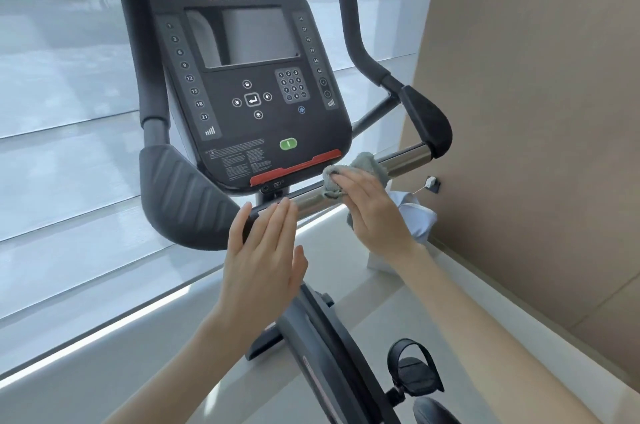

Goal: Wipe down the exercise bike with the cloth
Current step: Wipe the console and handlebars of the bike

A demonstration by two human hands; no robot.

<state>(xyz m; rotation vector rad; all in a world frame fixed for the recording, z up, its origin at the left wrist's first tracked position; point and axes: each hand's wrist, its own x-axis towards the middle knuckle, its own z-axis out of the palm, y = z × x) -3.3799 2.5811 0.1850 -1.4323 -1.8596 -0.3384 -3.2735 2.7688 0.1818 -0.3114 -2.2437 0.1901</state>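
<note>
The person is standing over the exercise bike (249, 77), and both hands are working at the chrome crossbar (405, 159) that runs under the console. The right hand (367, 209) is pressing a grey cloth (360, 171) against that bar, fingers closed over the cloth so it is bunching around the metal, with a fold hanging down behind the palm. The left hand (263, 250) is hovering flat and open just beside it, fingers straight and together, thumb out, the fingertips (284, 207) reaching the dark part of the bar without gripping anything; whether they are actually touching it I cannot tell. The two hands are sitting near each other but apart. Directly above the left hand's fingertips the console's red strip (298, 167) and green button (288, 144) are showing, and to the left of that hand the ribbed black handlebar pad (180, 195) is bulging outward. Beyond the right hand the bar is ending in another black pad (426, 122), and a white bundle (412, 212) is peeking out behind the right wrist. Below both forearms the bike's frame and a strapped pedal (414, 364) are sitting above the pale floor.
</note>
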